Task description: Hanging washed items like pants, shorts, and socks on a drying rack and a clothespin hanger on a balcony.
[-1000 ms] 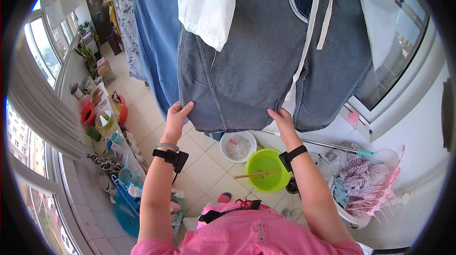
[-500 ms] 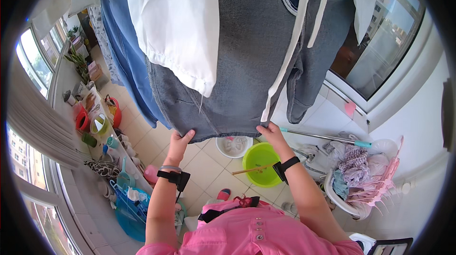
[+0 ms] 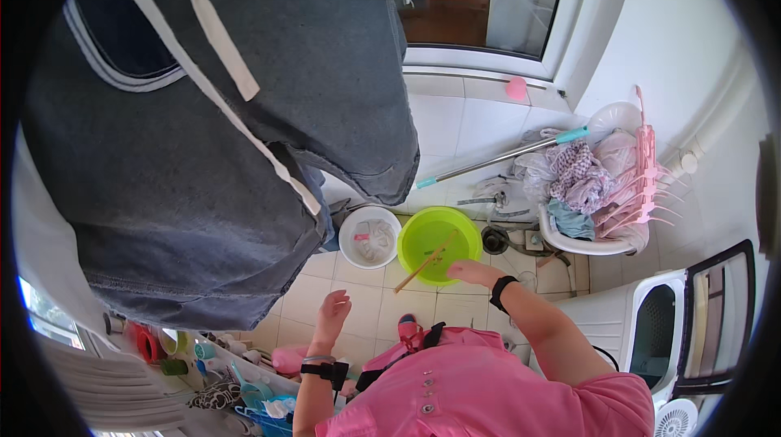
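Note:
A grey denim garment with long white strings and a white-edged dark pocket hangs at the upper left. Below its hem, apart from the cloth, is my left hand, empty with fingers loosely bent and apart. My right hand holds nothing; its fingers reach leftward, loosely extended, above the near rim of a lime-green basin. A wooden stick lies across that basin. To its left a white basin contains pale wet-looking cloth.
At the right, a white tub is heaped with laundry and a pink clip hanger. A metal pole leans across there. Nearer stands a white machine with its lid raised. Cluttered containers line the lower left.
Both hands have let go of the garment's hem and drawn back toward my body. My view has swung right, so the garment appears farther left and the white machine shows.

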